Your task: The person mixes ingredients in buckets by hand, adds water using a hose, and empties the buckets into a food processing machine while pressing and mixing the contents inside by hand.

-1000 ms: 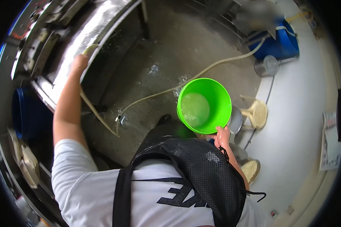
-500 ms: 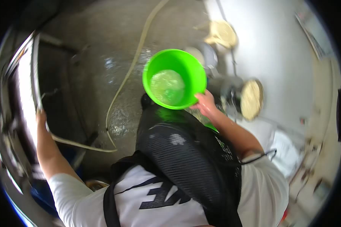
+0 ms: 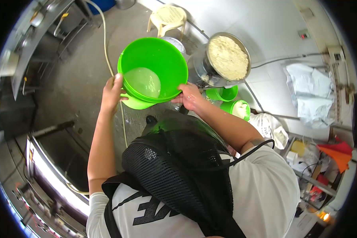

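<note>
A bright green bucket (image 3: 168,65), tilted so that I see into it, has cloudy liquid in its bottom. My left hand (image 3: 113,93) grips its left side, thumb at the rim and fingers below. On the right, my right hand (image 3: 188,96) is closed on the rim, wet on its back. Just right of the bucket stands a large metal pot (image 3: 198,65) heaped with a pale, crumbly mass (image 3: 228,57).
Behind the bucket are a cream plastic stool (image 3: 168,16) and a hose (image 3: 105,39) along the wet floor. Smaller green containers (image 3: 228,93) and a white sack (image 3: 261,123) lie right. A cluttered shelf (image 3: 321,186) is lower right, a metal counter (image 3: 53,178) lower left.
My left hand has left the metal counter edge and taken hold of the bucket's left side. The view has turned right, bringing the pot, the green containers and the shelf into sight.
</note>
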{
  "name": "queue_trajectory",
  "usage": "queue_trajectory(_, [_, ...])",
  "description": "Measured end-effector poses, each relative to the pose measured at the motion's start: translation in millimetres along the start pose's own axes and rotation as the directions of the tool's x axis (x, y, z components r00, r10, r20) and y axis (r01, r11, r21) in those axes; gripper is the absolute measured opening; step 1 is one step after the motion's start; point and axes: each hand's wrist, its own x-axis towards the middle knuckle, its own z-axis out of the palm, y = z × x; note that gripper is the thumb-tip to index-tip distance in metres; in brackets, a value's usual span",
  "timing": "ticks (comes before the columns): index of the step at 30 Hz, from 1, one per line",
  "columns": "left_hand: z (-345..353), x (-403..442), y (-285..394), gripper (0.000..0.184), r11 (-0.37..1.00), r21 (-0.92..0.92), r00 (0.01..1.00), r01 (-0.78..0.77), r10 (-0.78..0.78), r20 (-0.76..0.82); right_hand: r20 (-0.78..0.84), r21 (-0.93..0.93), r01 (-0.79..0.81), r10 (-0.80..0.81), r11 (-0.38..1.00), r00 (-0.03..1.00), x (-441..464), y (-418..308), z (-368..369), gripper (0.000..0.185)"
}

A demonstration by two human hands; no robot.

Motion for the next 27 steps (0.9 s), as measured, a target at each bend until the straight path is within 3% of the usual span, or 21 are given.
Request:
queue_trajectory(5, [116.7,22.8,127.6,0.059,0.927,0.256,0.959,-0.274,0.284,-0.004,0.082,0.173,0.205,-0.222,0.963,0.972,-14.0,-51.7,-43.5,0.036])
queue_trajectory(8, [173.9,45.7,166.1,0.054,0.838,0.413,0.925,-0.355,0.380,0.024,0.117,0.154,0.191,-0.210,0.969,0.971,-23.3,-88.3,-79.3,0.036])
queue_trajectory(9, [188.6,58.0,179.0,0.052,0.717,0.533,0.851,-0.449,0.525,0.010,0.119,0.168,0.197,-0.218,0.966,0.969,-15.7,-98.0,-98.8,0.036])
queue_trajectory(10, [205.7,61.7,195.0,0.049,0.569,0.643,0.754,-0.513,0.657,0.019,0.084,-0.130,0.320,-0.311,0.939,0.947,-1.5,-106.4,-123.5,0.039])
queue_trajectory(11, [222.0,65.6,212.4,0.045,0.615,0.640,0.806,-0.461,0.591,0.013,0.075,-0.420,0.399,-0.407,0.815,0.910,12.0,-115.1,-148.9,0.043])
queue_trajectory(12, [239.6,72.1,223.6,0.045,0.605,0.646,0.801,-0.466,0.598,0.018,0.078,-0.409,0.407,-0.413,0.817,0.907,24.9,-122.3,-176.5,0.043])
queue_trajectory(13, [255.6,80.5,233.9,0.045,0.562,0.658,0.786,-0.502,0.614,0.075,0.130,-0.758,0.558,-0.761,0.337,0.636,37.7,-129.0,-204.4,0.047])
queue_trajectory(14, [269.3,86.7,243.4,0.044,0.519,0.667,0.769,-0.534,0.626,0.129,0.351,-0.893,0.386,-0.895,-0.232,0.274,45.6,-136.7,-224.3,0.051])
queue_trajectory(15, [287.1,87.5,250.8,0.045,0.430,0.726,0.742,-0.537,0.651,0.164,0.313,-0.946,0.235,-0.826,-0.226,0.468,44.4,-147.2,-234.7,0.066])
queue_trajectory(16, [302.5,91.5,254.9,0.045,0.425,0.732,0.741,-0.533,0.652,0.162,0.315,-0.944,0.243,-0.827,-0.223,0.466,50.2,-152.9,-242.1,0.066])
queue_trajectory(18, [332.0,95.5,262.7,0.045,0.226,0.749,0.601,-0.623,0.751,0.273,0.465,-0.885,0.242,-0.730,-0.397,0.500,60.8,-165.4,-249.7,0.074])
queue_trajectory(20, [359.6,93.7,266.2,0.046,0.169,0.761,0.589,-0.627,0.743,0.320,0.484,-0.875,0.275,-0.704,-0.398,0.521,69.6,-180.2,-252.8,0.082])
queue_trajectory(23, [396.9,79.1,270.7,0.047,0.061,0.790,0.569,-0.609,0.728,0.382,0.414,-0.875,0.198,-0.472,-0.442,0.778,79.0,-207.1,-245.3,0.080])
queue_trajectory(27, [424.9,53.0,279.0,0.047,-0.003,0.810,0.609,-0.586,0.658,0.443,0.334,-0.898,0.160,-0.401,-0.409,0.853,99.6,-223.5,-239.3,0.068])
